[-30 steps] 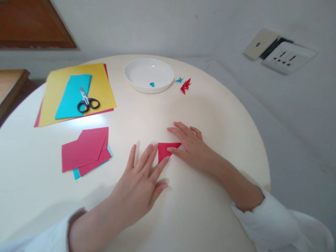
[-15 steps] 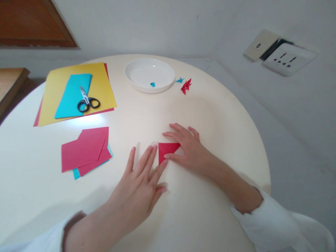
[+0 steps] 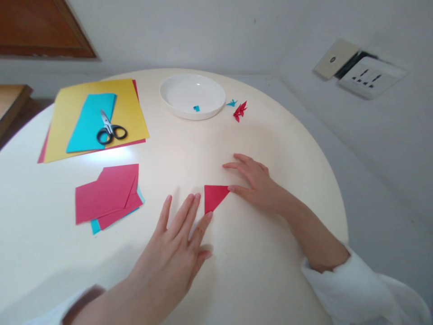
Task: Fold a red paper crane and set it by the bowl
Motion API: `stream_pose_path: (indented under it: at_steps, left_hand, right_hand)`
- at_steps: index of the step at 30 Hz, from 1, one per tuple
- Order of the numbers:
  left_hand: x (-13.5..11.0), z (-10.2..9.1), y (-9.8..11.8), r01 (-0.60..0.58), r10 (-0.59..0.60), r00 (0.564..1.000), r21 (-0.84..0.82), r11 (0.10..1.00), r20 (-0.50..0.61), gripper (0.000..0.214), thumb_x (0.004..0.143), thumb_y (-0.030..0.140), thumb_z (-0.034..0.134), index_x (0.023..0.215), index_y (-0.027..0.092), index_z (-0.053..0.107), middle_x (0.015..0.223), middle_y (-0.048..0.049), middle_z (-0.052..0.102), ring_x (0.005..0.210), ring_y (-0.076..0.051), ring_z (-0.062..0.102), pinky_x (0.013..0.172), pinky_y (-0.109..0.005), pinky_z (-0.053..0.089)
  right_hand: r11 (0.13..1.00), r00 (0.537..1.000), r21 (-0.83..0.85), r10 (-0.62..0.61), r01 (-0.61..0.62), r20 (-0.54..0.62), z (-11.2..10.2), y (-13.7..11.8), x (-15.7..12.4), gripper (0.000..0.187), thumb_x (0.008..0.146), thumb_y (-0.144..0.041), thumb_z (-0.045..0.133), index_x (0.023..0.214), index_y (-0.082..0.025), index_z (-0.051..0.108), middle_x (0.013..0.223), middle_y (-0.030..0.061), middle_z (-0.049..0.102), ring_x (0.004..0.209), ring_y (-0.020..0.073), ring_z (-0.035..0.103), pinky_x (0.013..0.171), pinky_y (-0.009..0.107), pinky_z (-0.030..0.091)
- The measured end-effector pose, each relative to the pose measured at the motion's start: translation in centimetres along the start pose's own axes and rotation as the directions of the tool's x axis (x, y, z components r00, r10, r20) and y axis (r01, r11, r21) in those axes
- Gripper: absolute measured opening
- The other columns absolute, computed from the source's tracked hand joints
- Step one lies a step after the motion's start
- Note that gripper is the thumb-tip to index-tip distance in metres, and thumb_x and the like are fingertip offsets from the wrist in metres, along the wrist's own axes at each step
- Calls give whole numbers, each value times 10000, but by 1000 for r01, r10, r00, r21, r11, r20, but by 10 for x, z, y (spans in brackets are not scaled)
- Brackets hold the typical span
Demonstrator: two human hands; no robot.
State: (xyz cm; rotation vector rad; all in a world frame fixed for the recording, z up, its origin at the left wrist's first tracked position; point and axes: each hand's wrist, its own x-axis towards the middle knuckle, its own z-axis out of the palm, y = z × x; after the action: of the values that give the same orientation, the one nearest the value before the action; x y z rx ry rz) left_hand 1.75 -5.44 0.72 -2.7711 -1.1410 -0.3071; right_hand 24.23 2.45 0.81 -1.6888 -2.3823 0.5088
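Observation:
A small red paper triangle (image 3: pixel 214 197) lies flat on the white table between my hands, its long slanted edge facing lower right. My left hand (image 3: pixel 176 243) rests palm down with fingers spread, the index fingertip touching the triangle's bottom corner. From the other side, my right hand (image 3: pixel 259 183) reaches in with fingers apart, its thumb tip at the triangle's right corner. Neither hand has its fingers wrapped around anything.
Loose red and blue paper pieces (image 3: pixel 108 194) lie at left. Behind them, scissors (image 3: pixel 110 128) rest on blue paper (image 3: pixel 89 122) and yellow sheets (image 3: pixel 133 113). A white plate (image 3: pixel 169 106) holds a tiny blue piece; red folded paper figures (image 3: pixel 240 110) and a blue one (image 3: pixel 232 103) sit beside it.
My right hand has slid right along the paper, its thumb moving from the slanted edge to the right corner and uncovering more of the triangle. My left hand has shifted slightly down and left.

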Motion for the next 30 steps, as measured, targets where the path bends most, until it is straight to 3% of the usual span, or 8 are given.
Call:
stream_pose_path:
  at_steps: [3, 7, 9, 12, 15, 26, 30]
  left_hand:
    - [0, 1, 0, -7, 7, 1000, 14, 1000, 10, 414, 923, 362, 367, 1217, 167, 583, 1302, -144, 562, 1290, -352, 398, 1030, -570, 269]
    - [-1, 2, 0, 4, -4, 1000, 10, 1000, 21, 438, 925, 375, 362, 1247, 149, 555, 1316, -183, 538, 1271, -369, 423, 1017, -577, 291]
    - [-1, 3, 1, 5, -5, 1000, 4, 1000, 26, 447, 923, 378, 372, 1259, 139, 542, 1319, -195, 530, 1266, -374, 429, 1011, -578, 302]
    - [-1, 3, 1, 5, -5, 1000, 5, 1000, 29, 446, 921, 369, 380, 1267, 133, 532, 1319, -190, 533, 1263, -372, 435, 1004, -578, 318]
    - [0, 3, 2, 3, -3, 1000, 10, 1000, 26, 433, 922, 343, 378, 1262, 126, 539, 1306, -173, 550, 1260, -370, 438, 999, -581, 327]
    - [2, 3, 3, -14, 14, 1000, 1, 1000, -25, 407, 919, 283, 376, 1240, 88, 534, 1301, -193, 545, 1258, -356, 436, 1003, -563, 326]
    - [7, -1, -3, 36, -43, 999, -184, 982, -31, 332, 913, 260, 369, 1140, 115, 562, 1219, -182, 591, 1179, -319, 512, 989, -533, 378]
  right_hand:
    - [999, 997, 51, -6, 10, -77, -1, 7, 3, 310, 852, -253, 500, 1155, -255, 564, 1330, 110, 501, 1290, 257, 423, 1039, 530, 315]
    - [973, 958, 213, -23, 86, -285, 0, 2, 5, 197, 860, -230, 479, 935, -209, 660, 1062, 85, 657, 1033, 205, 614, 946, 398, 445]
    - [970, 962, 200, -83, 137, -259, 3, -6, 4, 196, 861, -287, 511, 957, -215, 666, 1084, 87, 657, 1043, 214, 611, 939, 401, 442]
    - [979, 979, 106, -163, 176, -122, 6, -19, 1, 262, 826, -339, 582, 1048, -214, 646, 1194, 116, 614, 1158, 265, 542, 991, 491, 362]
    - [977, 980, 94, -182, 189, -78, 9, -27, 0, 243, 825, -318, 589, 1036, -212, 646, 1214, 124, 599, 1186, 263, 517, 1000, 497, 335]
    - [960, 955, 136, -215, 245, -206, 8, -24, 1, 49, 799, -277, 617, 812, -234, 638, 1108, 74, 627, 1058, 225, 587, 931, 435, 396]
    - [945, 952, 159, -262, 286, -157, 3, -23, -3, 83, 840, -268, 567, 793, -238, 629, 1088, 61, 632, 1070, 210, 579, 939, 414, 393]
